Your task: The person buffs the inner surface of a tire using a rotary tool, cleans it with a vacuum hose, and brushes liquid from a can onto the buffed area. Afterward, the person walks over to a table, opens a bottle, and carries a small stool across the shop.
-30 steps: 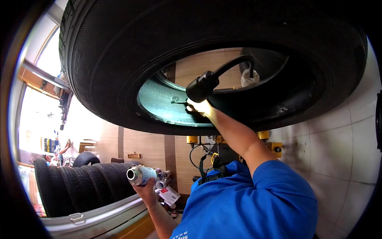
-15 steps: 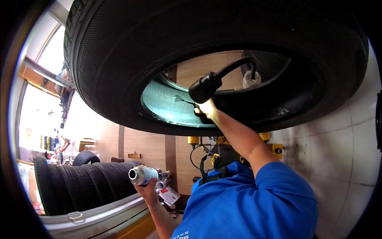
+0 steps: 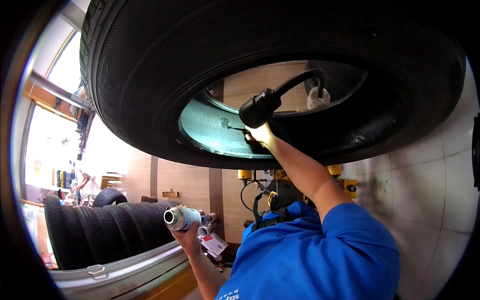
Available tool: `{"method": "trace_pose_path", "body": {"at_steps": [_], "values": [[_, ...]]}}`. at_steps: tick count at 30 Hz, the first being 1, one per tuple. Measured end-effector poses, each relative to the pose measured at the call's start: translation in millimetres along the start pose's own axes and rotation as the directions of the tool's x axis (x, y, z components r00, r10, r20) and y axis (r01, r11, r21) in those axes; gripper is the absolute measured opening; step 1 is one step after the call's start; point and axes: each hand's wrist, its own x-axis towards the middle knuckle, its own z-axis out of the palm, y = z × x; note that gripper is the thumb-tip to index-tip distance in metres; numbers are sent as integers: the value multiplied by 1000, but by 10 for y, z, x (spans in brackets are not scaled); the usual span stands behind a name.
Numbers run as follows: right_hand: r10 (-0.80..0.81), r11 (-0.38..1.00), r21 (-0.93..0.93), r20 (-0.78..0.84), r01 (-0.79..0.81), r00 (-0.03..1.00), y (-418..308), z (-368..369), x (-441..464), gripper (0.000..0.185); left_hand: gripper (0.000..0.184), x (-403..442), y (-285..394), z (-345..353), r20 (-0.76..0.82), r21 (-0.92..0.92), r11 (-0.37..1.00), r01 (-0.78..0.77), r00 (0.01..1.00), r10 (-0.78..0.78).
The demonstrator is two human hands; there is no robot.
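A large black tire [image 3: 165, 107] fills the upper view, tilted so its inside shows. My right hand [image 3: 260, 134] reaches into its opening, fingers closed on a thin dark brush [image 3: 239, 129]. The brush points left, its tip by a small dark, wet-looking spot [image 3: 224, 122] on the brightly lit inner liner [image 3: 200, 127]. Whether the tip touches the rubber I cannot tell. Just above that hand hangs a black gooseneck lamp [image 3: 260, 107], partly covering the fingers. At lower left, my left hand [image 3: 187, 237] grips an open metal can [image 3: 184, 218] with a pale blue label, its mouth tilted toward me.
Several tires [image 3: 107, 227] stand in a row at lower left, behind a grey ledge [image 3: 120, 270]. Small cans and a white-and-red box [image 3: 214, 244] sit beside the left hand. Yellow machine parts [image 3: 280, 175] lie below the tire. White tiles [image 3: 415, 200] cover the right side.
Both hands keep their holds on the brush and the can. The can and tire have shifted only very slightly in view.
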Motion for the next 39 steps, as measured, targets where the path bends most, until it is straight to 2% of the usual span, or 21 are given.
{"method": "trace_pose_path", "body": {"at_steps": [3,5,6,7,8,10,12,16,18,19,20,23,25,26,28,29,31,33,35,37,39], "values": [[-33,999,-6,-37,33,999,113,11,94,9,74,-16,-33,-7,-13,2,1000,4,1000,-4],[-236,971,-27,36,237,971,123,68,31,23,70,-5,-56,20,3,-26,1000,-16,1000,16],[-290,936,-180,99,303,952,277,-46,191,25,67,1,-56,31,14,-53,998,-39,999,40],[-290,936,-179,97,303,952,408,-130,364,25,67,4,-49,37,16,-52,998,-38,999,39],[-338,868,-373,38,327,940,514,-201,530,25,67,6,-42,44,20,-55,998,-37,999,38],[-394,766,-555,-6,324,919,483,-212,535,28,68,2,-38,49,21,-59,998,-37,999,38],[-381,708,-636,22,307,924,459,-214,452,36,72,-10,-33,35,1,-28,999,19,1000,-19],[-355,828,-426,107,365,929,282,-76,187,34,71,-1,-73,2,16,3,1000,12,1000,-12],[-125,958,-249,94,145,988,152,-13,71,33,71,-11,-48,39,14,6,1000,14,1000,-14],[-125,958,-248,92,144,988,274,-49,191,33,71,-14,-37,48,16,6,1000,14,1000,-14],[-266,888,-374,54,267,962,392,-76,330,30,71,-13,-25,56,13,3,1000,14,1000,-14],[-412,766,-521,52,376,910,425,-92,382,27,71,-6,-9,44,6,9,1000,23,1000,-23],[-415,746,-547,65,380,907,379,-67,308,28,71,-9,-16,35,4,16,999,37,999,-38],[-471,745,-489,95,454,877,370,-31,272,27,70,-9,-26,34,5,16,999,29,1000,-29],[-663,653,-469,27,595,748,423,23,269,27,70,-22,-28,45,8,18,1000,21,1000,-21],[-663,654,-467,25,595,748,409,15,291,27,69,-28,-9,60,13,9,1000,24,1000,-24],[-497,641,-677,-8,361,868,288,25,299,23,69,-32,13,52,15,3,1000,21,1000,-21],[-487,684,-614,17,394,873,318,16,212,24,70,-37,-39,18,-9,3,999,32,999,-32],[-621,600,-531,162,598,767,451,9,304,22,72,-27,-176,-39,-11,-4,1000,-1,1000,1],[-627,676,-426,95,601,773,469,73,288,24,73,-25,-194,-44,-15,-19,1000,5,1000,-5],[-670,678,-462,-69,571,739,445,130,305,25,72,-26,-194,-64,-22,9,1000,-12,1000,12]]}}
